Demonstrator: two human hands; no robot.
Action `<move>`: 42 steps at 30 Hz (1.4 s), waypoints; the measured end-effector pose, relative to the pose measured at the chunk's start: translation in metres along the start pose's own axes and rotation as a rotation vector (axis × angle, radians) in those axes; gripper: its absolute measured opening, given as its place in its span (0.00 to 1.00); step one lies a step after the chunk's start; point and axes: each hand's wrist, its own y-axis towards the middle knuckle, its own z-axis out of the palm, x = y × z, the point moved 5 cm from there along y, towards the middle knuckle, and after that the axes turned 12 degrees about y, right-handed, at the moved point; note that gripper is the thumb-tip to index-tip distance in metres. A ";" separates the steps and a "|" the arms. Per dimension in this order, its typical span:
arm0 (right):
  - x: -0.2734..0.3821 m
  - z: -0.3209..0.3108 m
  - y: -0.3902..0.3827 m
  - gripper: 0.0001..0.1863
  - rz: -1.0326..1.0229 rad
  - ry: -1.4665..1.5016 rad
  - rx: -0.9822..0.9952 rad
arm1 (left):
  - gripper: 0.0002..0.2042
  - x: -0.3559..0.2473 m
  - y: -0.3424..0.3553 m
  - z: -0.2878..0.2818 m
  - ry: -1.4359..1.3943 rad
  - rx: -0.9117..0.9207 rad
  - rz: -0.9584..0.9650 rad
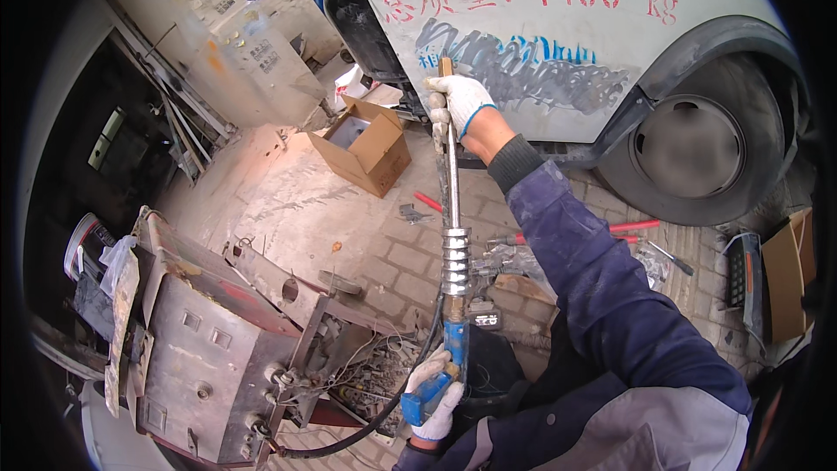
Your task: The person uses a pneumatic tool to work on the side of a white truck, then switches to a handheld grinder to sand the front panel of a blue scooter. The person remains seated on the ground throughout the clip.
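My right hand (460, 106), in a white glove, is closed on the upper end of a long steel tool (452, 179), just below its brass-coloured tip at the grey, scribbled side panel of a vehicle (567, 52). The tool has a ribbed sliding weight (455, 262) midway and a blue grip (453, 336) at its lower end. My left hand (434, 397), also gloved, is closed around that blue grip. A black cable (366, 432) runs beside it to a battered metal machine (196, 349) at the lower left, with tangled wires on it.
An open cardboard box (384, 161) stands on the paving beside the vehicle. A wheel (684, 144) is at the right, with red bars (635, 226), small tools and a second box (789, 270) below. A wall (244, 61), leaning planks and a dark doorway are at the left.
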 end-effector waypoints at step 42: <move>-0.056 -0.014 -0.098 0.21 0.107 -0.430 -0.102 | 0.24 -0.009 0.028 -0.004 0.232 0.132 0.206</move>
